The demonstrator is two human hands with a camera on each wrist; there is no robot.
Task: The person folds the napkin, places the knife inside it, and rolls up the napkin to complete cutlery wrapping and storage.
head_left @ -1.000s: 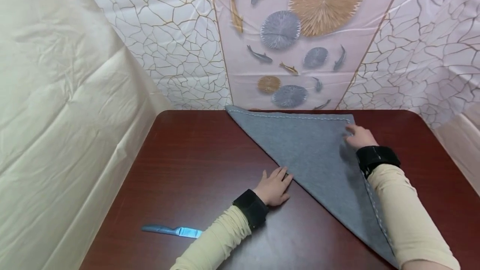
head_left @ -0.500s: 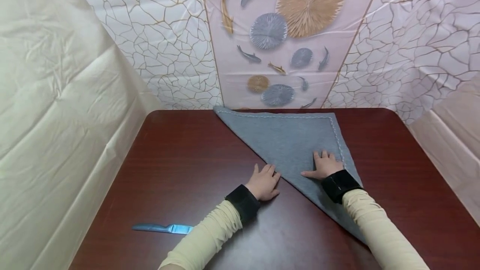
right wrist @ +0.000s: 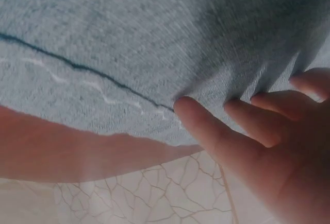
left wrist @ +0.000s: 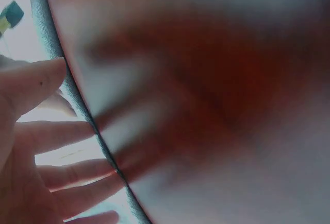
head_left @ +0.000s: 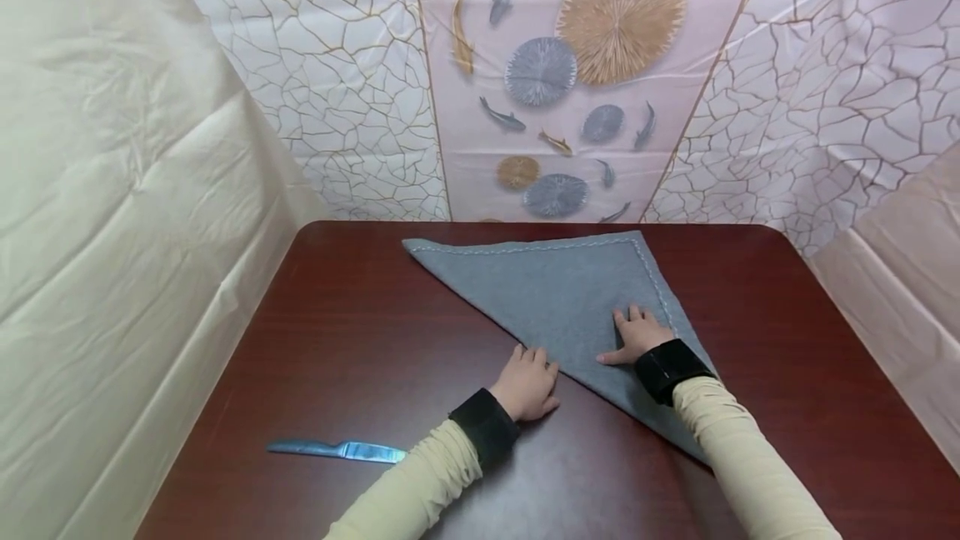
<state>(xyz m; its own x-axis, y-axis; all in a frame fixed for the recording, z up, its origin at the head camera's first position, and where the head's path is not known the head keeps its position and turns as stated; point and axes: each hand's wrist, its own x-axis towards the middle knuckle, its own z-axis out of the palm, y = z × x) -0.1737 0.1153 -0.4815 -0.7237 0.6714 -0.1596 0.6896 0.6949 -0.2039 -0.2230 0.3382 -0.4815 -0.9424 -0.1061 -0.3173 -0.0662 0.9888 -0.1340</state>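
Note:
A grey cloth, folded into a triangle with pale stitching along two sides, lies on the dark red table. My right hand rests spread on top of it, near the stitched right side; in the right wrist view the fingertips press on the fabric. At the long folded edge, my left hand touches the cloth with its fingertips. The left wrist view shows those extended fingers along the fold, the hand's reflection beside them on the glossy tabletop.
A table knife lies left of my left forearm, its blade tip close to the sleeve. Behind the table hangs a patterned curtain, and a plain cream sheet covers the left side.
My right hand has come from the cloth's far right corner to its middle and spread out. The cloth has shifted left and nearer. My left hand has stayed by the fold.

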